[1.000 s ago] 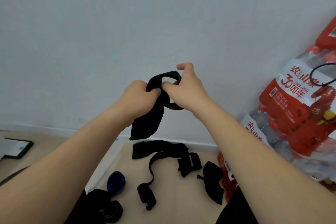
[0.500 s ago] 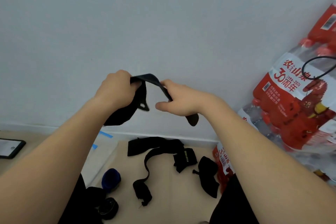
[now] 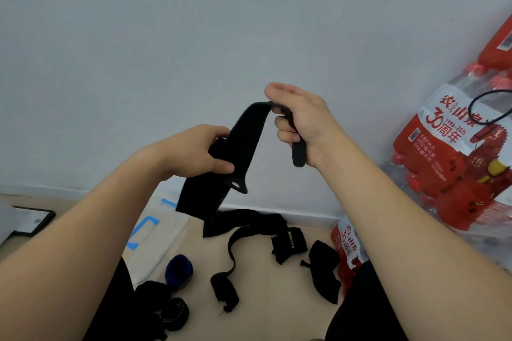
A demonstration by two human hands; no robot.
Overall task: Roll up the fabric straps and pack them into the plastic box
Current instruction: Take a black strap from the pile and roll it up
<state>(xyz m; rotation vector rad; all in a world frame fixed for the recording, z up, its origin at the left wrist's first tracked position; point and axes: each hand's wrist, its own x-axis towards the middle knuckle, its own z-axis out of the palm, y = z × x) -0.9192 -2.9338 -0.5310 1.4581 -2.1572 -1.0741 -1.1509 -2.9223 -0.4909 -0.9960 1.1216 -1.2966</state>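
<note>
Fingers round blk strap; XUEYING strap below.

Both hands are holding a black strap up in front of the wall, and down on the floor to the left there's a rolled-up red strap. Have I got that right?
Nearly. The left hand and right hand do hold the black strap up before the wall, but the rolled strap on the floor is blue, not red, as the head view shows.
</note>
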